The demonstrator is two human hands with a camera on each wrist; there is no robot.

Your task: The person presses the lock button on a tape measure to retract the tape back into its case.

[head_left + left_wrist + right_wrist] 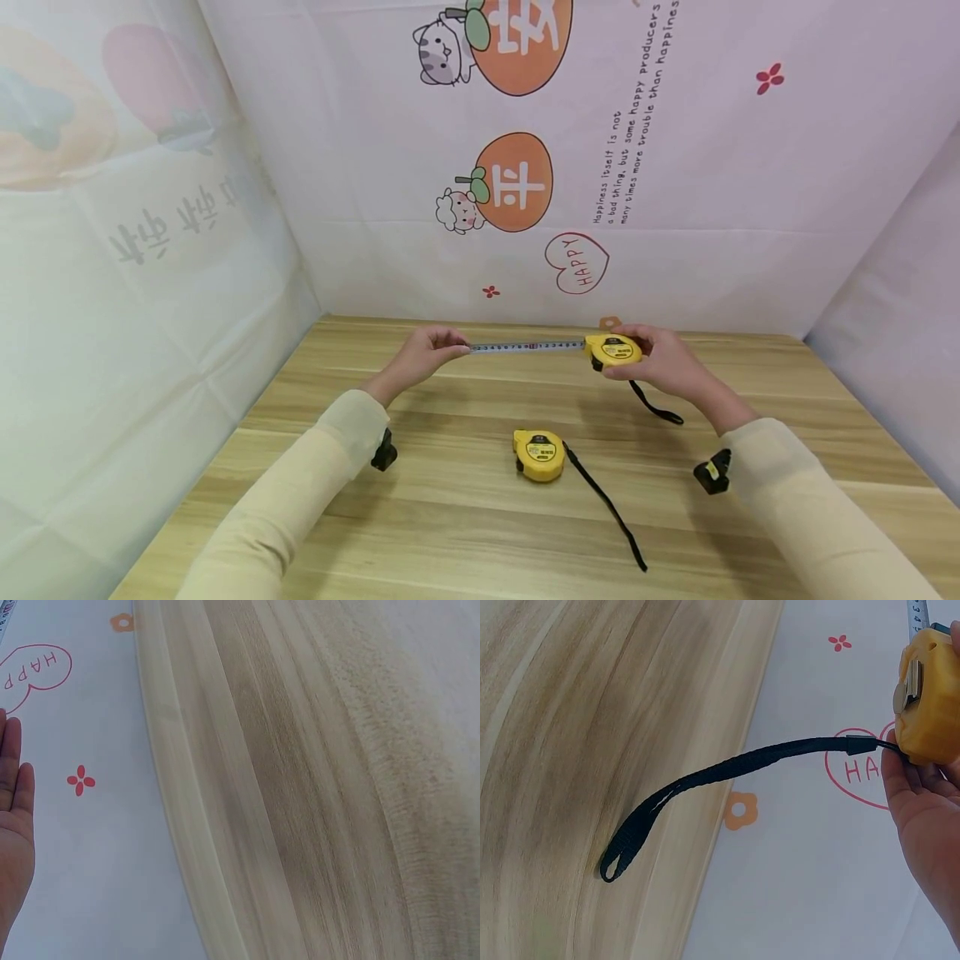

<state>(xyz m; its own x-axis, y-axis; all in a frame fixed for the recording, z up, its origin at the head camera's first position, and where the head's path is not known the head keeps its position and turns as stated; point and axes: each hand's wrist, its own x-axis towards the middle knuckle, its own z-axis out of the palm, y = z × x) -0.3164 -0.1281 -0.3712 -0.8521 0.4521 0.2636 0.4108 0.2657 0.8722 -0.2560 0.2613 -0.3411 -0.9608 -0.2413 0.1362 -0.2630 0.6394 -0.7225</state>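
Toward the back of the table, my right hand (663, 360) grips a yellow tape measure (617, 350) by its case. A length of its white blade (525, 347) is drawn out level to the left. The blade's free end is pinched between the thumb and fingers of my left hand (426, 357). In the right wrist view, the case's metal belt clip (910, 684) and a black wrist strap (735, 765) hanging from it can be seen. Only the edge of my left hand (13, 825) shows in the left wrist view, with the pinch out of frame.
A second yellow tape measure (540, 456) lies nearer the front of the wooden table (420, 517), its black strap (607, 504) stretched toward the lower right. Printed white cloth (360, 167) walls the back and sides. Small black cameras (384, 452) sit at both wrists.
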